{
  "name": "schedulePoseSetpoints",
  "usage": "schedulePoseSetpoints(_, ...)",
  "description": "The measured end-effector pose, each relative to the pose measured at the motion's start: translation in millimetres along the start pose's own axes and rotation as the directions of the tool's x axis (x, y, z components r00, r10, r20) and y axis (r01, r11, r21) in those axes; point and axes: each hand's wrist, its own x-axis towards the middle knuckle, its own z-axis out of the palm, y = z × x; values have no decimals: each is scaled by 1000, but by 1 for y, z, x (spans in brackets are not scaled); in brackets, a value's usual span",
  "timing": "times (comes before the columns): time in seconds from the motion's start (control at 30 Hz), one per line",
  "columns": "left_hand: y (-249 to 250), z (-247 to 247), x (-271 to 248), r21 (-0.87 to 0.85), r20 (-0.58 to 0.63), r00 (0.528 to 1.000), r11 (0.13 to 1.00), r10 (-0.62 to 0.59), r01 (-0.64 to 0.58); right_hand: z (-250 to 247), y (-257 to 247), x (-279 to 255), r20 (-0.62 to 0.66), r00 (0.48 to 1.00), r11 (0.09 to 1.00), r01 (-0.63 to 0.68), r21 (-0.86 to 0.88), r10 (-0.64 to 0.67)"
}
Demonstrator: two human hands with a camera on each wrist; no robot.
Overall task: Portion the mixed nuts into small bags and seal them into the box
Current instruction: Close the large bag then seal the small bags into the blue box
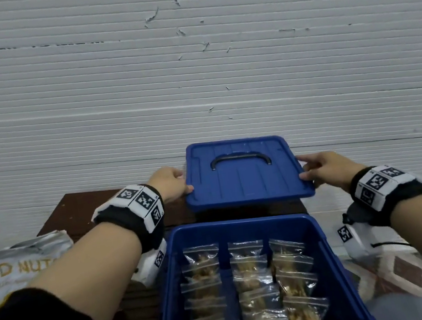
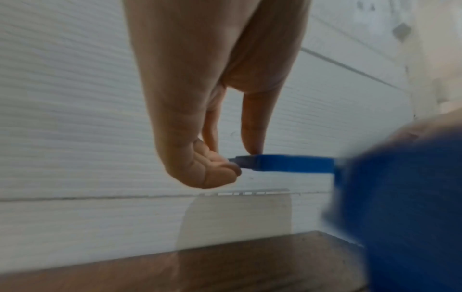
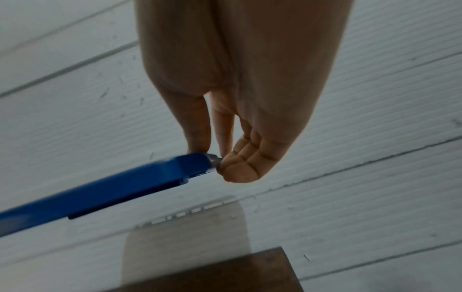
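Head view: the blue lid is held off the table, beyond the open blue box, where rows of small bags of nuts lie. The left hand pinches the lid's left edge and the right hand its right edge — thumb on top, fingers curled beneath, as both wrist views confirm. The lid is probably light, stiff and a little slick; opposite short edges look the surest hold, keeping it level — the black handle is untouched. The large nut pouch lies at left.
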Motion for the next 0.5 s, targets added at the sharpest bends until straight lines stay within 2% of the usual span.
schedulePoseSetpoints(0.17, 26, -20, -42, 69, -45, 993, 992, 107, -104, -29, -28, -32, -51, 998, 987, 34, 154, -26)
schedulePoseSetpoints(0.27, 31, -30, -72, 84, -46, 987, 985, 152, -148, -36, -37, -60, -46, 998, 984, 39, 172, -32)
schedulePoseSetpoints(0.5, 1, -38, -138, 113, 36, 992, 986, 117, -120, -23, -36, -138, 6, 999, 990, 34, 140, -36)
